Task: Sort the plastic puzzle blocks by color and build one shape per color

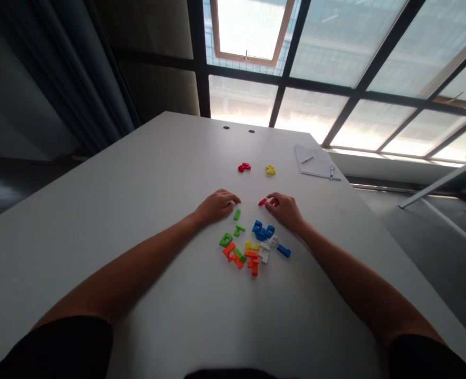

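Red plastic piece (pixel 262 201), just beside right hand (pixel 284 211)

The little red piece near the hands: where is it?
The red piece sits at the right hand's fingertips, above the blue pieces, in the head view.

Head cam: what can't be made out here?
Head view:
Red plastic piece: right hand may cover one end; contact unclear.
Left hand: curled fingers hide whether it holds anything.
Heap of coloured plastic pieces: overlaps hide shapes and count.
Sheet of paper: writing too small to read.
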`<move>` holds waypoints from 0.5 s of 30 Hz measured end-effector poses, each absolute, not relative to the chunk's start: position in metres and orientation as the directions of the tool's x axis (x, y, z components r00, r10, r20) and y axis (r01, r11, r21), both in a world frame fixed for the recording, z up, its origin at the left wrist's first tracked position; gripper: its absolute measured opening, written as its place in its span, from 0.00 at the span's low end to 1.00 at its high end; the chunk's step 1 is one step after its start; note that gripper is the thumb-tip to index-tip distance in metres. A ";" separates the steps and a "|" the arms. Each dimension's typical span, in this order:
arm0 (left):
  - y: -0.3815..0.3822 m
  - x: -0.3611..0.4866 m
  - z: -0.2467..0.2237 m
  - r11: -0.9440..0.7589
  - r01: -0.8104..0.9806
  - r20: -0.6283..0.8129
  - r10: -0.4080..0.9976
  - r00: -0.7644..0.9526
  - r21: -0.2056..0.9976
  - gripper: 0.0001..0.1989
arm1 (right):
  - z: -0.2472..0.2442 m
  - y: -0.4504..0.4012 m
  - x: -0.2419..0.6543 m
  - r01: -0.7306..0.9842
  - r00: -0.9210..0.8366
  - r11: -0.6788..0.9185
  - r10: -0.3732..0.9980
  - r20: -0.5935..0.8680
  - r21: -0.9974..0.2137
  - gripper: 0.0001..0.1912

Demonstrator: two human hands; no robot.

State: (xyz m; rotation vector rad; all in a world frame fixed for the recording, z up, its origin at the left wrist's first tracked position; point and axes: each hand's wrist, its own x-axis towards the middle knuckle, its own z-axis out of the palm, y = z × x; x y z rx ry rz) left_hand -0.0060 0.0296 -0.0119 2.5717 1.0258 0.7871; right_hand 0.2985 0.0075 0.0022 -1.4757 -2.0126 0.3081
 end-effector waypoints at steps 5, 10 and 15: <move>0.029 -0.007 -0.012 -0.709 0.556 0.388 0.704 0.595 0.433 0.18 | -0.005 0.013 0.310 0.768 -0.168 0.457 0.819 0.548 -0.448 0.13; 0.027 -0.007 -0.009 -0.707 0.575 0.367 0.706 0.606 0.411 0.18 | -0.008 0.012 0.316 0.664 -0.530 0.698 0.693 0.490 -0.269 0.15; 0.023 -0.005 -0.006 -0.697 0.598 0.348 0.717 0.604 0.396 0.18 | -0.008 0.008 0.311 0.759 -0.495 0.609 0.770 0.404 -0.230 0.12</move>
